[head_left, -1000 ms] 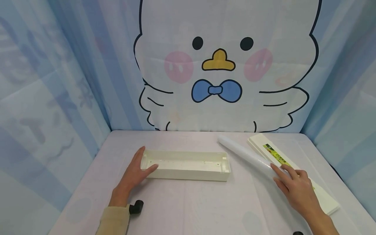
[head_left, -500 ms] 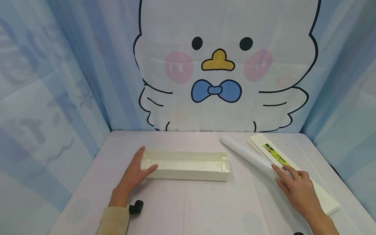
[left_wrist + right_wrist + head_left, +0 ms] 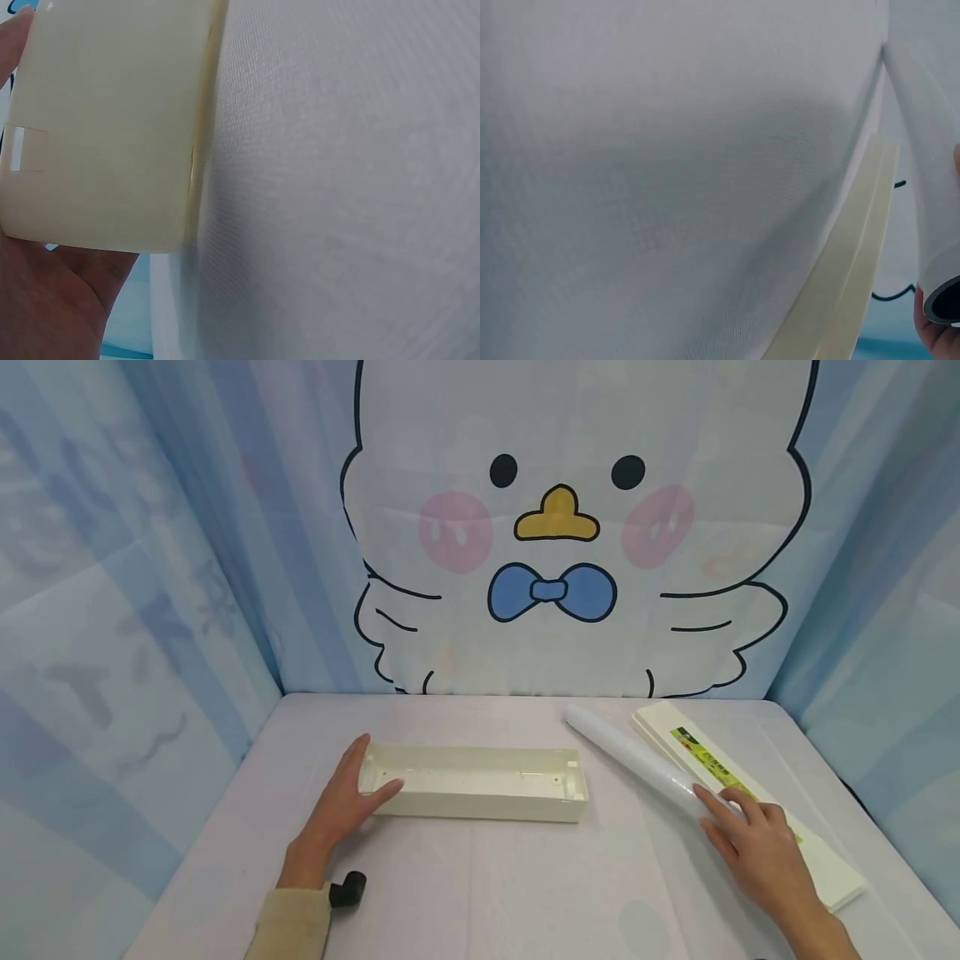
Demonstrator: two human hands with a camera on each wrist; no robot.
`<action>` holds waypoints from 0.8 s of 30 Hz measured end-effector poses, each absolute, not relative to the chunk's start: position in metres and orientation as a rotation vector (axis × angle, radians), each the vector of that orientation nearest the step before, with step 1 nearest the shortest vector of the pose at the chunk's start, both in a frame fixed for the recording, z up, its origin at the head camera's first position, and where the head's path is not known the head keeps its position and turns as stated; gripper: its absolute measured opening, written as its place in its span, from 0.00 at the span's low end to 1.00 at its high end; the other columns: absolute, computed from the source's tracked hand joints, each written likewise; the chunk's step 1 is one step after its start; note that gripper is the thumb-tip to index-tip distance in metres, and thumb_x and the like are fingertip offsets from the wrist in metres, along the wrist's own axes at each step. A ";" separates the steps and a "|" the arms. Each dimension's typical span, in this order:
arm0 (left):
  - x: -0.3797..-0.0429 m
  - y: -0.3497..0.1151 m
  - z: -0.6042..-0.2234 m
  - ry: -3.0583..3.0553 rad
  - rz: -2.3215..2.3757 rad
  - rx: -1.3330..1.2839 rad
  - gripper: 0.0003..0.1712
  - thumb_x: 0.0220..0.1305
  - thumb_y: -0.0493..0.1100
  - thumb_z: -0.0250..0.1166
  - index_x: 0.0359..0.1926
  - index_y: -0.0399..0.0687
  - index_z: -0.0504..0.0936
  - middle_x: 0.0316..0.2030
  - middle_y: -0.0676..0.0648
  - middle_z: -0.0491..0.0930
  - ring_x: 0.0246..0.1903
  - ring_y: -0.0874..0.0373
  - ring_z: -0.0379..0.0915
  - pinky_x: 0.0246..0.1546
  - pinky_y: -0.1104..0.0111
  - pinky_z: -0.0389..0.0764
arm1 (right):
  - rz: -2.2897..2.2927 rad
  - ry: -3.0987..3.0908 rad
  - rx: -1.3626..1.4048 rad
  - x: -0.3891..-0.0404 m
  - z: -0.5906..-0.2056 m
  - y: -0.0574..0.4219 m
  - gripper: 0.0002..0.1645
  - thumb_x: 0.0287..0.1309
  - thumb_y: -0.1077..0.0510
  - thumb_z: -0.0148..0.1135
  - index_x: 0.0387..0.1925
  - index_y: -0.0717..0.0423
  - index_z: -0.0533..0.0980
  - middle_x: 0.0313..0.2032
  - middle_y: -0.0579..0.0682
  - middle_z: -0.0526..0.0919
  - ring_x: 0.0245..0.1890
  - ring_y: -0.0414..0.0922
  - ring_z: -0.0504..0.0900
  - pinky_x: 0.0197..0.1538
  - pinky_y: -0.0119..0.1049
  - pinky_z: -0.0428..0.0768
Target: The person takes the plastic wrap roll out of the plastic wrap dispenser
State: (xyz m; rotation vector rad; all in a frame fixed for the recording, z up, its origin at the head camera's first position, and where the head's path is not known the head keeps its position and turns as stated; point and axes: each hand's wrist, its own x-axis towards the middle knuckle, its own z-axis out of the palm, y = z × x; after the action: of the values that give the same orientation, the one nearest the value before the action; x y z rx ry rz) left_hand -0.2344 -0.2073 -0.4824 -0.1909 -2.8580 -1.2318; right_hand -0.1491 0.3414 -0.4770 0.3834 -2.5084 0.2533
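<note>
My left hand (image 3: 337, 810) holds the left end of a long, open-topped cream plastic box (image 3: 480, 807), thumb on the near side and fingers on the far side. Close up in the left wrist view, the box's end wall (image 3: 112, 135) stands on the cloth. On the right, my right hand (image 3: 765, 852) grips the near end of a glossy white roll of plastic wrap (image 3: 637, 758). Its hollow core end (image 3: 943, 301) shows in the right wrist view, raised off the table. The roll's far end slants down to the cloth.
Beside the roll lies a long cream lid (image 3: 825, 864) with a yellow-green label (image 3: 705, 756), partly hidden by my right hand. A pale cloth covers the table (image 3: 525, 885). Curtains with a cartoon print (image 3: 555, 652) stand behind and at both sides.
The roll of plastic wrap and my right hand have shifted slightly to the right, then barely moved. My left hand and the box have stayed in place.
</note>
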 end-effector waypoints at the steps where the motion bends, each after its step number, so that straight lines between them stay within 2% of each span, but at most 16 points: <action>1: -0.235 -0.207 -0.483 -2.858 -1.230 -0.192 0.59 0.65 0.62 0.67 0.80 0.39 0.43 0.78 0.36 0.42 0.76 0.39 0.41 0.72 0.43 0.48 | 0.255 -2.512 0.381 -0.149 -0.477 0.341 0.28 0.62 0.58 0.69 0.63 0.45 0.76 0.49 0.59 0.75 0.39 0.67 0.73 0.38 0.63 0.74; 14: -0.235 -0.209 -0.487 -2.855 -1.224 -0.191 0.59 0.65 0.63 0.67 0.80 0.40 0.44 0.78 0.36 0.43 0.76 0.38 0.42 0.72 0.42 0.49 | 0.224 -2.627 0.331 -0.145 -0.477 0.336 0.34 0.48 0.60 0.77 0.60 0.49 0.78 0.46 0.58 0.77 0.38 0.64 0.75 0.36 0.62 0.77; 24: -0.236 -0.208 -0.486 -2.849 -1.227 -0.200 0.59 0.65 0.62 0.67 0.80 0.40 0.44 0.78 0.36 0.43 0.76 0.39 0.41 0.72 0.43 0.49 | 0.171 -2.852 0.217 -0.142 -0.470 0.330 0.31 0.55 0.53 0.74 0.61 0.51 0.79 0.47 0.61 0.80 0.39 0.60 0.77 0.32 0.58 0.79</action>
State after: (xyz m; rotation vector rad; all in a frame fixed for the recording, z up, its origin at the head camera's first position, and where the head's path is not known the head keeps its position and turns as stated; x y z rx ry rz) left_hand -0.2360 -0.2084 -0.4857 -0.1998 -2.8493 -1.2275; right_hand -0.1421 0.3299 -0.4705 0.2172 -2.8522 0.1710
